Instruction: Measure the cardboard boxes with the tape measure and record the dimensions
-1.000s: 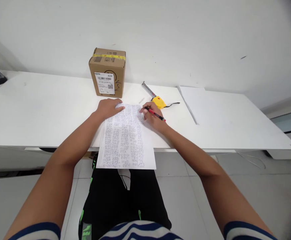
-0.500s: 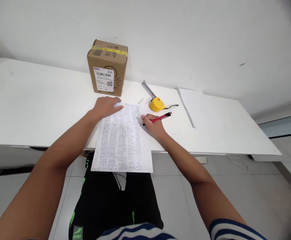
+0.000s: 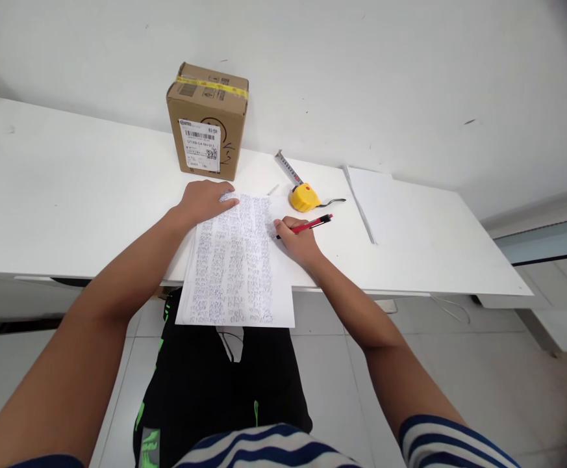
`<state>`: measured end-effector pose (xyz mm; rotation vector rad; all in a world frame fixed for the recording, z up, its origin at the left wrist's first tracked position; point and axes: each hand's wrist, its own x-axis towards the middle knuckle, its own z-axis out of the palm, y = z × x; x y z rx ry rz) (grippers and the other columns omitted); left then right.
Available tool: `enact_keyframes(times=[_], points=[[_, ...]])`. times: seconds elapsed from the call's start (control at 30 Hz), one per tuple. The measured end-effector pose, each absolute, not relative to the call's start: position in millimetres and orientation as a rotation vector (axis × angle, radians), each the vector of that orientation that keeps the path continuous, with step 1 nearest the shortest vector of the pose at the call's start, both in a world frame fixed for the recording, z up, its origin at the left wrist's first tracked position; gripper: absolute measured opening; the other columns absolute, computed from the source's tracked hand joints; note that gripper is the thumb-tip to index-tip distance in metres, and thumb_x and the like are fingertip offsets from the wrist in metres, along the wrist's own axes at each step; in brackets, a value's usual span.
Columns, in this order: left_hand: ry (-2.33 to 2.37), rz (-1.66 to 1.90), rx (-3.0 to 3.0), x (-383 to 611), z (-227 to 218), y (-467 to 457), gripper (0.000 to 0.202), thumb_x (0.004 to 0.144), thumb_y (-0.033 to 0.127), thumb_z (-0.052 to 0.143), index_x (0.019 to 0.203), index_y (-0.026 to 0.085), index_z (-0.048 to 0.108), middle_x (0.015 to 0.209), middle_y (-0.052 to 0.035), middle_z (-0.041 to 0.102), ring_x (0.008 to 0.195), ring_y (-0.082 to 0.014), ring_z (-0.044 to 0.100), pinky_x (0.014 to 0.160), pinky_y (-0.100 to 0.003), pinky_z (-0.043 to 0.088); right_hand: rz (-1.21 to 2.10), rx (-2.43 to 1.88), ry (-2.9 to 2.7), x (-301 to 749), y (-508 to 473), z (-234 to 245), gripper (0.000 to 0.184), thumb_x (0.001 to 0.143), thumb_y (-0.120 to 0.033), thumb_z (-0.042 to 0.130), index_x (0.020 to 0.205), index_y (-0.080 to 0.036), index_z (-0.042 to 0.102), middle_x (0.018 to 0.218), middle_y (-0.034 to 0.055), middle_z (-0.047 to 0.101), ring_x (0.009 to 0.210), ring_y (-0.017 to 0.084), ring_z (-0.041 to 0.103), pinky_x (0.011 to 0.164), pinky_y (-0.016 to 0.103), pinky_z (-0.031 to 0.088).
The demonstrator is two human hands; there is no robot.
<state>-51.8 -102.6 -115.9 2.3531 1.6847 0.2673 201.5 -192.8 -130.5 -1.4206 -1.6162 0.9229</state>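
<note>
A stack of white paper [image 3: 234,260], its top sheet covered in columns of small handwriting, lies on the white table and juts past the front edge over my lap. My left hand [image 3: 207,199] rests on the upper left corner of the sheet, thumb and fingers apart. A red and black pen [image 3: 314,223] is gripped in my right hand [image 3: 299,240], which lies on the right part of the sheet. The pen's tip points down and left at the right edge of the writing. Its exact contact with the paper is too small to tell.
Behind my left hand stands a taped cardboard box [image 3: 208,120] with a shipping label. A yellow tape measure [image 3: 304,197], its blade partly out, lies beyond my right hand. More white sheets [image 3: 385,201] are at the right. A wall [image 3: 341,78] backs the table [image 3: 69,195].
The view has tilted slightly, so everything sits a little higher in the picture. Both hands keep nearly the same places on the paper, and the pen stays in my right hand.
</note>
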Motion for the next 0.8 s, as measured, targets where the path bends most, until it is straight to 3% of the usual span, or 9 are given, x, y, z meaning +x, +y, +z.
enact_keyframes(times=[0.27, 0.8], points=[[1.686, 0.267, 2.342, -51.5, -114.6, -103.3, 0.057, 0.098, 0.063, 0.051, 0.142, 0.031, 0.068, 0.116, -0.0026, 0.078, 0.118, -0.03, 0.068, 0.099, -0.038, 0.047, 0.899, -1.399, -1.658, 200.9, -193.0, -132.2, 0.053, 0.088, -0.058, 0.06, 0.057, -0.025, 0.034, 0.056, -0.0043, 0.037, 0.059, 0.012, 0.035, 0.06, 0.031, 0.031], [1.667, 0.263, 2.335, -52.0, -113.3, -106.0, 0.058, 0.098, 0.064, 0.05, 0.143, 0.031, 0.067, 0.114, -0.0035, 0.078, 0.119, -0.0302, 0.068, 0.1, -0.039, 0.047, 0.887, -1.433, -1.602, 201.5, -195.2, -135.3, 0.053, 0.087, -0.057, 0.061, 0.056, -0.026, 0.03, 0.055, -0.0054, 0.03, 0.058, 0.012, 0.029, 0.058, 0.031, 0.027]])
